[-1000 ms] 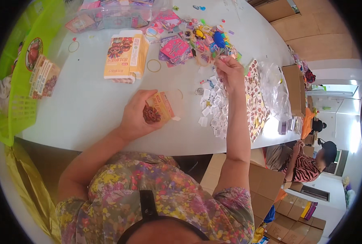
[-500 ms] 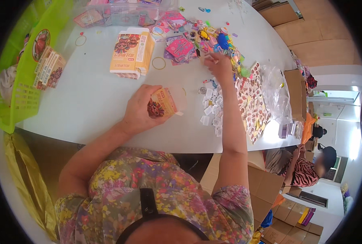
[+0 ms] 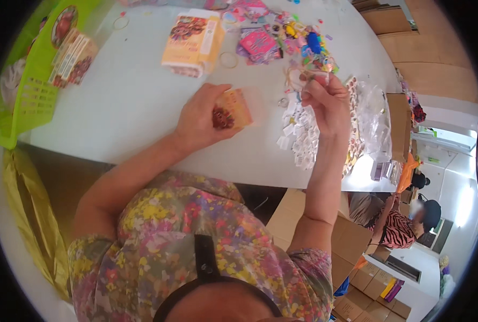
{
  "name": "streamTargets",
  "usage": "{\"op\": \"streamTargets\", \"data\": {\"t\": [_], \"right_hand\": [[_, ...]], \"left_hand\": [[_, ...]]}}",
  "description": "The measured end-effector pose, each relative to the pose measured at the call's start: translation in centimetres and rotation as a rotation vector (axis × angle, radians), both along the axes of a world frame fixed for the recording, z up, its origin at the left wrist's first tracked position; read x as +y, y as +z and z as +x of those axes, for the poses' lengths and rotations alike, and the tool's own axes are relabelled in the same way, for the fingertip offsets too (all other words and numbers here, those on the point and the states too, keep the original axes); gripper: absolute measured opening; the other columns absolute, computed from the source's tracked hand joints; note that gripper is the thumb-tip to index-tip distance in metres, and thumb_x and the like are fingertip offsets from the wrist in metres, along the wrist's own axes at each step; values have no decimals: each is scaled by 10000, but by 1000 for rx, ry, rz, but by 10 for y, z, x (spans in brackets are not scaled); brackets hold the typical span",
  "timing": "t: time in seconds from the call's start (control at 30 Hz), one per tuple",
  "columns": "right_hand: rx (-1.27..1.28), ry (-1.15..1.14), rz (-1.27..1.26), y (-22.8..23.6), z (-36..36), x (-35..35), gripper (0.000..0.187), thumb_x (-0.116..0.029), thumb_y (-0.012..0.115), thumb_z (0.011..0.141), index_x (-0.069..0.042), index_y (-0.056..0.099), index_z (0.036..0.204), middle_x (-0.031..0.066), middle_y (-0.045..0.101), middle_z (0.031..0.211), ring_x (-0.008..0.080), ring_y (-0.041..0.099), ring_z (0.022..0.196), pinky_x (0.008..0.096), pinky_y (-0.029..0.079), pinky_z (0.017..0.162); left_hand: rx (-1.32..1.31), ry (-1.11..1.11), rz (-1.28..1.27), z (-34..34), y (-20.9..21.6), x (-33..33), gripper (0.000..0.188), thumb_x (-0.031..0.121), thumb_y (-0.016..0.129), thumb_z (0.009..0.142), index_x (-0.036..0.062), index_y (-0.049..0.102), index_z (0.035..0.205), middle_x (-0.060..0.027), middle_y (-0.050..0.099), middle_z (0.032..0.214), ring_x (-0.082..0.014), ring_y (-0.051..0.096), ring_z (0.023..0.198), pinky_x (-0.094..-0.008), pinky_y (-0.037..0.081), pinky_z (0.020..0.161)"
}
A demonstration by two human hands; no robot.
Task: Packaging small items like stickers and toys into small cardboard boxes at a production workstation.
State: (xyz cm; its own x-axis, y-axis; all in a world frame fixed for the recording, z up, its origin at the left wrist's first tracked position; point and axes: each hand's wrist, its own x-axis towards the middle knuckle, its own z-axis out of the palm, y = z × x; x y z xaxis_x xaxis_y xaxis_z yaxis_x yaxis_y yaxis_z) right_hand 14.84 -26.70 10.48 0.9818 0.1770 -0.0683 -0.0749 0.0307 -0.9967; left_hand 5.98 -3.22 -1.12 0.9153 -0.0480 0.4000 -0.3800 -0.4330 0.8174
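Note:
My left hand (image 3: 198,114) is wrapped around a small orange-yellow cardboard box (image 3: 230,110) with a red cartoon figure on its front. A pale flap seems to stick out at the box's right end. To the right, my right hand (image 3: 329,102) is raised over the table with thumb and fingers pinched. Something small and partly clear or pinkish shows at its fingertips, too blurred to name. Just beyond that hand lies a heap of colourful small trinkets (image 3: 313,44). Small white packets (image 3: 302,134) spread beside and below its wrist.
A stack of similar boxes (image 3: 188,45) stands beyond my left hand, with a rubber band (image 3: 228,60) and pink cards (image 3: 258,44) beside it. A green basket (image 3: 37,99) with boxes (image 3: 72,60) edges the left. A clear plastic bag (image 3: 377,126) lies right; a person (image 3: 400,225) sits beyond.
My right hand has drawn back from the trinket heap, nearer to me and to the right, fingers pinched. My left hand keeps the box. The whole view has shifted a little.

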Motion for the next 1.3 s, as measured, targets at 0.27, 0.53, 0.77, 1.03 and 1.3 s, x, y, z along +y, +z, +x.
{"op": "streamTargets", "data": {"t": [0.27, 0.53, 0.77, 1.03, 1.3], "right_hand": [[-3, 116, -359, -17, -41, 57, 150, 15, 715, 798, 33, 681, 943, 73, 688, 815, 101, 632, 662, 233, 520, 592], [-349, 217, -747, -7, -58, 78, 195, 26, 701, 789, 30, 678, 983, 45, 676, 848, 90, 630, 737, 238, 519, 636], [-499, 227, -896, -22, -55, 76, 237, -6, 692, 816, -10, 671, 1053, 52, 682, 911, 112, 641, 790, 254, 525, 633], [-647, -141, -672, -25, -66, 83, 209, -16, 711, 819, -32, 673, 1024, 32, 672, 967, 108, 624, 797, 252, 530, 671], [140, 147, -251, -50, -68, 44, 165, -131, 657, 896, -9, 670, 1006, 9, 650, 814, 42, 586, 695, 201, 472, 603]], "left_hand": [[-164, 57, -2, 3, -11, -2, 768, 157, 884, 590, 48, 461, 1221, -133, 539, 1022, -312, 590, 911, -376, 521, 754], [-205, 120, 17, 2, -13, 2, 750, 135, 866, 600, 53, 453, 1220, -136, 536, 1020, -309, 593, 907, -382, 530, 743], [-187, 114, -57, 3, -12, -1, 741, 126, 844, 578, 63, 462, 1210, -135, 513, 1031, -336, 555, 931, -410, 499, 784], [-96, 155, -151, 2, -9, 2, 801, 172, 880, 628, 55, 418, 1271, -137, 468, 1162, -273, 550, 1054, -381, 506, 848], [141, -265, -239, -27, 0, 13, 576, 56, 751, 797, 30, 418, 1266, -131, 605, 981, -205, 651, 835, -297, 543, 686]]}}
